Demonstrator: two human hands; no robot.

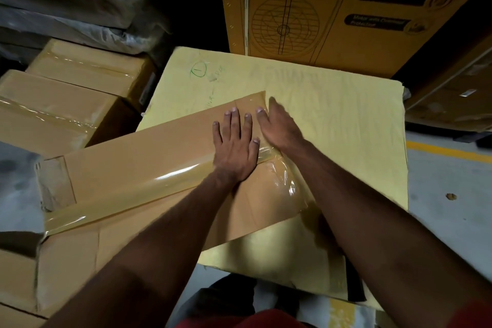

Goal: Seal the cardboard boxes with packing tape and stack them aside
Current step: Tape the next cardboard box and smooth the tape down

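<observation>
Item: long cardboard box (149,168), lying centre-frame on a yellow sheet (332,104), its far end toward 1 o'clock. Left hand (235,146) and right hand (279,125) are pressing flat, fingers straight, smoothing packing tape (159,181). Advice: rub outward, expelling bubbles at the wrinkled end.

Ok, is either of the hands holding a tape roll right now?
No: the left hand and right hand both lie flat with straight fingers on the taped cardboard box, and no roll is in view.

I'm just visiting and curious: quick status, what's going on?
Left hand and right hand flat, pressing tape on the cardboard box. Sealed boxes stacked left. Nothing in the way.
</observation>
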